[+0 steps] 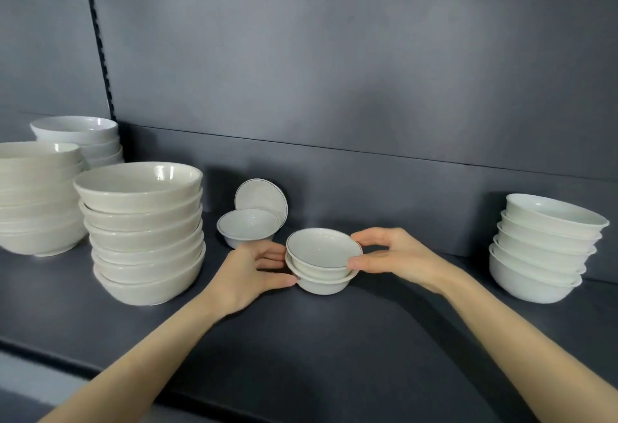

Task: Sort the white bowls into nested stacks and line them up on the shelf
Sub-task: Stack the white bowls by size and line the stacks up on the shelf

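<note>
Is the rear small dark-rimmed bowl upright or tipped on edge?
Tipped on edge: the rear small bowl stands on its rim, round face toward the camera, behind an upright small bowl.

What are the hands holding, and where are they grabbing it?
The right hand pinches the top small bowl by its right rim. The left hand touches the left side of the lower bowl under it.
</note>
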Action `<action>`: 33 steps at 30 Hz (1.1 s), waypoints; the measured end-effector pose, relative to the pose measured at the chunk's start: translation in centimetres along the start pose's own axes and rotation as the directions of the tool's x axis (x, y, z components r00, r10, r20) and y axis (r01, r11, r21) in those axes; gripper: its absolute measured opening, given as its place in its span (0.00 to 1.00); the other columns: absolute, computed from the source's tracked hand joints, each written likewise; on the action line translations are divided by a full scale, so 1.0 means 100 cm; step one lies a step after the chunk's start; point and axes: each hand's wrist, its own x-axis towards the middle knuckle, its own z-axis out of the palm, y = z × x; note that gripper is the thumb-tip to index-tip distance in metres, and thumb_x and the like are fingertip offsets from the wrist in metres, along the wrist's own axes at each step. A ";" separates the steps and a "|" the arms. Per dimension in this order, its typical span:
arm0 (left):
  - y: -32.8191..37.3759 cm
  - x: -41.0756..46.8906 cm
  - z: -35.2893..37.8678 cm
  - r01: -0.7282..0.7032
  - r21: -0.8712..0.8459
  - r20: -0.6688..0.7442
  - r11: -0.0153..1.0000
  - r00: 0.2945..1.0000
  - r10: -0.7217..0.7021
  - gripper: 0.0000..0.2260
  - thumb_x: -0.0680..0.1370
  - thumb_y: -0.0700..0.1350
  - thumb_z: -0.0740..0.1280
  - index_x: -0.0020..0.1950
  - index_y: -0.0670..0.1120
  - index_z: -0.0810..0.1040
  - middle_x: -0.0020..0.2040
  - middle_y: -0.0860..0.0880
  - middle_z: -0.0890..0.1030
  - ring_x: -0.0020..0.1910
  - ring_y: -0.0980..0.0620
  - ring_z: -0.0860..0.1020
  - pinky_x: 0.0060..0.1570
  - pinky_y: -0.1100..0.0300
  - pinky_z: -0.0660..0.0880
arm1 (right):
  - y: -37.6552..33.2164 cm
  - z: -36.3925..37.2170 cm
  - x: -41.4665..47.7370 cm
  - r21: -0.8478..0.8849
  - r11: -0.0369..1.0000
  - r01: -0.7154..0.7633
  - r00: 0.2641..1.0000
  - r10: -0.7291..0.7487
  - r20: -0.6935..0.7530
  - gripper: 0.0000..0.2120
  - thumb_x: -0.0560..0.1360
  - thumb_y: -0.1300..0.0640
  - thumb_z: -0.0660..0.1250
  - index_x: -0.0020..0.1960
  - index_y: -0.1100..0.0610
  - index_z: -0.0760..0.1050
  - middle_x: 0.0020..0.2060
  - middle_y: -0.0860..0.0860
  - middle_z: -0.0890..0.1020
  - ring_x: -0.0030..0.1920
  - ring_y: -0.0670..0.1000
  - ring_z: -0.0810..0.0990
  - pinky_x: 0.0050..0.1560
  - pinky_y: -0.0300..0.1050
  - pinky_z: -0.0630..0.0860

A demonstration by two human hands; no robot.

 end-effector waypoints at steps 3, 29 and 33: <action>-0.003 -0.006 -0.001 -0.049 0.231 -0.124 0.972 0.989 0.080 0.20 0.68 0.40 0.78 0.58 0.48 0.78 0.51 0.57 0.79 0.53 0.60 0.78 0.48 0.73 0.75 | 0.004 -0.005 0.013 -0.059 0.998 -0.001 1.000 -0.001 -0.028 0.10 0.72 0.51 0.73 0.53 0.49 0.80 0.52 0.46 0.82 0.53 0.44 0.81 0.53 0.40 0.79; -0.017 0.027 -0.012 0.213 0.698 -0.350 0.683 0.934 0.066 0.12 0.82 0.45 0.60 0.60 0.42 0.78 0.60 0.46 0.75 0.56 0.45 0.77 0.57 0.54 0.71 | -0.029 0.048 0.197 -0.244 0.956 0.165 0.982 -0.183 -0.054 0.10 0.70 0.58 0.75 0.43 0.66 0.81 0.37 0.63 0.84 0.37 0.58 0.85 0.44 0.51 0.83; -0.020 0.028 -0.013 0.221 0.711 -0.364 0.668 0.928 0.080 0.11 0.82 0.46 0.60 0.56 0.42 0.79 0.57 0.47 0.75 0.52 0.46 0.78 0.54 0.55 0.72 | -0.032 0.051 0.196 -0.279 0.943 0.181 0.975 -0.210 -0.077 0.08 0.73 0.64 0.70 0.42 0.70 0.80 0.37 0.65 0.84 0.36 0.58 0.84 0.40 0.47 0.83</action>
